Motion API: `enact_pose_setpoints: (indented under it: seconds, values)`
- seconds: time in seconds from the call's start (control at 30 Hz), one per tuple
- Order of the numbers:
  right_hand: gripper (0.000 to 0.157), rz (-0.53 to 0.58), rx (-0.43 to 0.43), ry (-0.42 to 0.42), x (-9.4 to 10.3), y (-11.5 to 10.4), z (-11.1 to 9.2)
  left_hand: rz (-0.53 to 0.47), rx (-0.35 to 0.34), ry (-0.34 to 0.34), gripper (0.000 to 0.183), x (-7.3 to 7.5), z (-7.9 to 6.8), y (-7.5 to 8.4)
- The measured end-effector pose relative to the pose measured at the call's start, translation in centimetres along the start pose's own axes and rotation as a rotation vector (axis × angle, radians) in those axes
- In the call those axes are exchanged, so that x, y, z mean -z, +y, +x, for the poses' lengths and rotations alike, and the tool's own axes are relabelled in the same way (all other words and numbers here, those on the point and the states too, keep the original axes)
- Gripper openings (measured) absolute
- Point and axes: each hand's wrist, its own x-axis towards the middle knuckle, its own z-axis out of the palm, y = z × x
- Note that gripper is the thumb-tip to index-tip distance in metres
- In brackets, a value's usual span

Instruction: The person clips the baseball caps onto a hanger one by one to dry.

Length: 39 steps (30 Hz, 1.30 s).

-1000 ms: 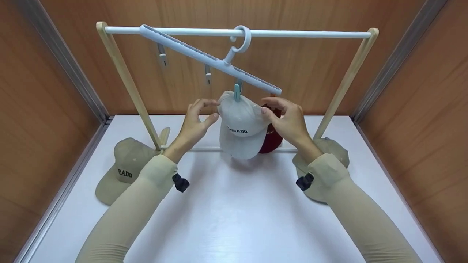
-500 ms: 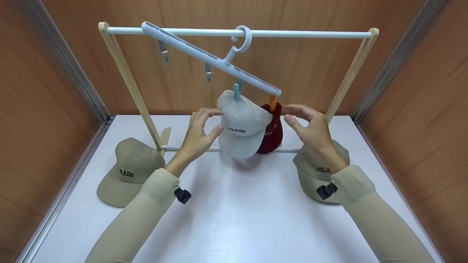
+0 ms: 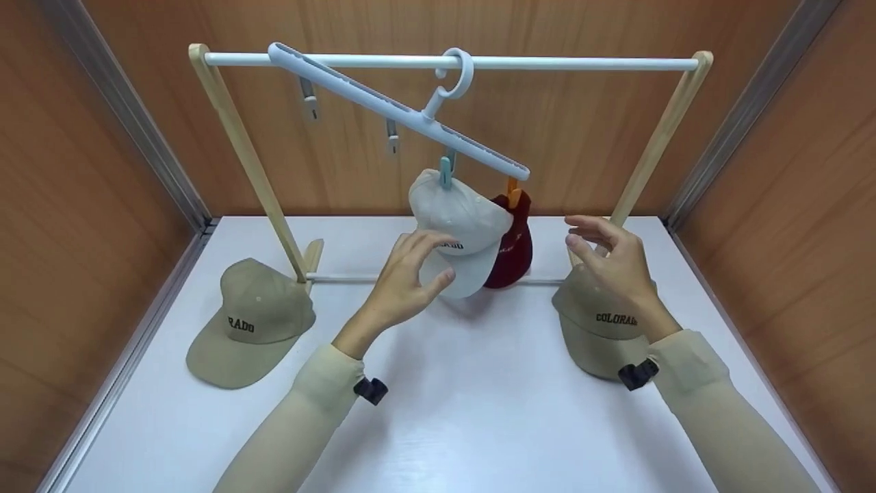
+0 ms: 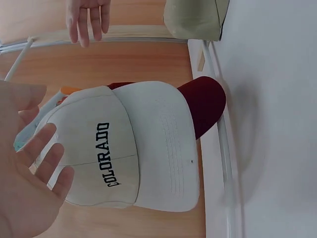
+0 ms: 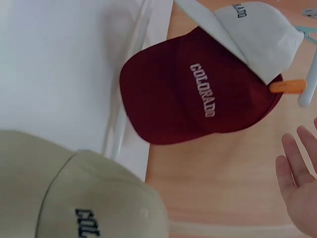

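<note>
A white cap point(image 3: 458, 209) lettered COLORADO hangs by a teal clip point(image 3: 446, 172) from a tilted pale-blue hanger point(image 3: 383, 105). Beside and partly behind it, a dark red cap point(image 3: 510, 253) hangs by an orange clip point(image 3: 513, 194) near the hanger's low end. My left hand point(image 3: 404, 284) is in front of the white cap with fingers relaxed, holding nothing; in the left wrist view a gap to the brim shows. My right hand point(image 3: 616, 263), loosely curled and holding nothing, is above the khaki cap point(image 3: 602, 315) at the right.
A second khaki cap point(image 3: 260, 318) lies on the white table point(image 3: 438, 424) at the left. The hanger's hook sits on the white rod point(image 3: 582, 64) of a wooden-legged rack point(image 3: 250, 164). Two grey clips point(image 3: 311, 106) hang from its raised end. Wood-grain panels surround the table.
Both hands have come away from the white cap's sides. My right hand moved right, toward the khaki cap; my left moved lower and to the right. The caps still hang from their clips.
</note>
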Motion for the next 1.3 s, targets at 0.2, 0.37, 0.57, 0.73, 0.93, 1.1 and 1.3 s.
enact_pose_setpoints:
  seconds: [0.2,0.37,0.57,0.73,0.93,1.1,1.3]
  values:
    - [0.034,-0.01,-0.012,0.02,1.6,2.1,-0.9,-0.009,-0.032,-0.031,0.045,-1.6,-0.5,0.7]
    - [0.038,-0.036,-0.025,0.017,2.8,3.6,-1.6,-0.033,-0.046,-0.053,0.046,-3.2,-0.5,1.3]
    - [0.042,-0.068,-0.042,0.019,4.2,5.2,-2.3,-0.098,-0.06,-0.072,0.046,-4.9,-0.5,2.0]
    - [0.044,-0.089,-0.073,0.031,5.3,6.9,-3.0,-0.119,-0.031,-0.106,0.047,-6.1,-0.8,2.3]
    - [0.042,-0.117,-0.101,0.057,6.2,7.7,-4.0,-0.138,-0.001,-0.142,0.048,-7.3,-1.0,2.6]
    - [0.047,-0.184,-0.127,0.041,6.9,10.5,-3.9,-0.14,0.002,-0.145,0.048,-7.9,-1.1,2.4]
    - [0.053,-0.201,-0.168,-0.02,7.3,12.2,-3.7,-0.143,0.012,-0.154,0.047,-8.3,-1.1,2.1]
